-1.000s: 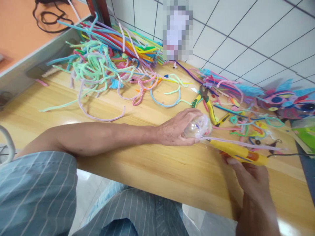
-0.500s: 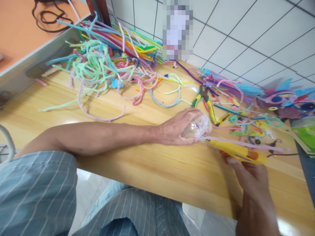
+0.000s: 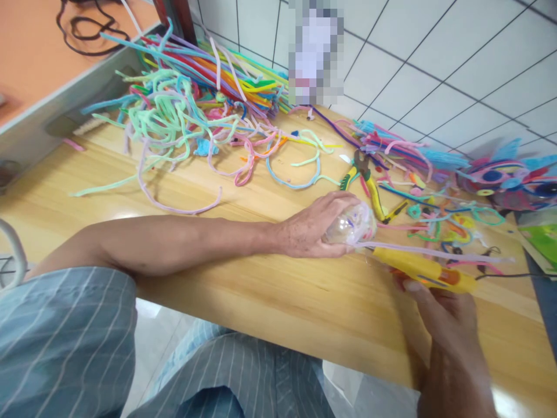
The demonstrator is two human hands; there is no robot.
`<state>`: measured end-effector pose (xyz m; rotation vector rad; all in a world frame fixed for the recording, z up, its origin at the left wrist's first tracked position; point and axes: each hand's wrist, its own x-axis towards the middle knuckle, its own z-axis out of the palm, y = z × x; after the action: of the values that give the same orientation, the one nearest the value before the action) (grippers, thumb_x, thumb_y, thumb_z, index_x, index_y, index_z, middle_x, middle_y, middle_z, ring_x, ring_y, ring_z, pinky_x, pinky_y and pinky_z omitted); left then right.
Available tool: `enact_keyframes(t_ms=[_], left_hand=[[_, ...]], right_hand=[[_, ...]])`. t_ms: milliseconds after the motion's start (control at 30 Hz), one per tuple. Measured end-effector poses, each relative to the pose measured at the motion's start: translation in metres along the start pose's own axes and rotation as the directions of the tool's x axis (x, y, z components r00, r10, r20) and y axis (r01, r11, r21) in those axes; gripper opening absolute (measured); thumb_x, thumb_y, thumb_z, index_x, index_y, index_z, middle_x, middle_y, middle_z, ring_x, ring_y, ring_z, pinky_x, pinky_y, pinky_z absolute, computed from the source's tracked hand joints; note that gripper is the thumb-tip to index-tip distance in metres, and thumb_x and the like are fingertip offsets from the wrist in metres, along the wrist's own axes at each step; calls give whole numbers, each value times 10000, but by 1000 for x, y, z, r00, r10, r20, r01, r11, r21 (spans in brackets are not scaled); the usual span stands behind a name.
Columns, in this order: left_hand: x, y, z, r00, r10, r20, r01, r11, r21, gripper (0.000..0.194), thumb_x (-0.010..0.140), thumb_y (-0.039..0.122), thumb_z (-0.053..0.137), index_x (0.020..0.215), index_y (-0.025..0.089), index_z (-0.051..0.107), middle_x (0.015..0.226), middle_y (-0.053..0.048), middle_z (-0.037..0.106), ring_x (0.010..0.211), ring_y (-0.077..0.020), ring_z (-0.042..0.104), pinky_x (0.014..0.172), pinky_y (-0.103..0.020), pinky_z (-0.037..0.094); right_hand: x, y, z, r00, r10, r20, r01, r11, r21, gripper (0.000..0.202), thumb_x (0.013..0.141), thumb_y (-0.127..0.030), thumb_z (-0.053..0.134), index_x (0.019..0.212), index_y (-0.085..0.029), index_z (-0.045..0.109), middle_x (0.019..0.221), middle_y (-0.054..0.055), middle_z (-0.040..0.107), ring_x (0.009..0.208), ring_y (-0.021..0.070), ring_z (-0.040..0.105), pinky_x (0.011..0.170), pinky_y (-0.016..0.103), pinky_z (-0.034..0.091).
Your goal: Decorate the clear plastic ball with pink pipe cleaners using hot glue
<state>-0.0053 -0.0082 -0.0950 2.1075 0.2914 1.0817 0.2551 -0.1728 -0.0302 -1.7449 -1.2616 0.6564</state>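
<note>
A clear plastic ball [image 3: 350,223] is held on the wooden table by my left hand [image 3: 311,229], whose fingers wrap round its left side. A long pale purple pipe cleaner [image 3: 435,252] runs from the ball's lower edge out to the right. My right hand [image 3: 439,307] is closed on a yellow glue gun [image 3: 418,270], its nozzle close to the lower right of the ball. Whether the nozzle touches the ball or the pipe cleaner I cannot tell. A dark cord trails right from the gun.
Yellow-green pliers [image 3: 369,183] lie just behind the ball. Tangled green pipe cleaners [image 3: 161,116] and a colourful bundle [image 3: 226,72] fill the back left. More bundles [image 3: 400,148] and a decorated figure [image 3: 505,177] stand along the tiled wall. The front edge [image 3: 261,337] is near my lap.
My right hand and the glue gun have shifted very slightly to the right. My left hand keeps its hold on the ball in nearly the same place.
</note>
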Motion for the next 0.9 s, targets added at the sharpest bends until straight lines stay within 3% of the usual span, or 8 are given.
enact_keyframes(t_ms=[267, 767, 900], left_hand=[[0, 0, 0, 999, 38, -6, -37, 999, 33, 784, 885, 490, 745, 1512, 169, 401, 1526, -247, 543, 1506, -380, 504, 1256, -651, 450], [-1, -2, 1, 1000, 21, -15, -21, 1000, 8, 788, 860, 485, 773, 1508, 215, 416, 1525, -220, 549, 1506, -381, 503, 1264, -642, 437], [-1, -2, 1, 999, 50, -20, -49, 998, 33, 781, 882, 488, 748, 1510, 173, 406, 1522, -246, 541, 1502, -383, 501, 1258, -636, 444]], right_hand=[[-1, 1, 0, 1000, 10, -17, -10, 1000, 16, 233, 652, -414, 925, 799, -254, 841, 787, 45, 816, 723, 261, 792, 657, 338, 685], [-1, 7, -2, 998, 28, -57, -26, 999, 25, 205, 651, -387, 933, 805, -277, 853, 810, 34, 828, 756, 250, 800, 662, 313, 676], [-2, 9, -3, 998, 11, -64, -10, 1000, 26, 208, 657, -384, 931, 813, -269, 855, 816, 33, 828, 746, 236, 792, 647, 290, 664]])
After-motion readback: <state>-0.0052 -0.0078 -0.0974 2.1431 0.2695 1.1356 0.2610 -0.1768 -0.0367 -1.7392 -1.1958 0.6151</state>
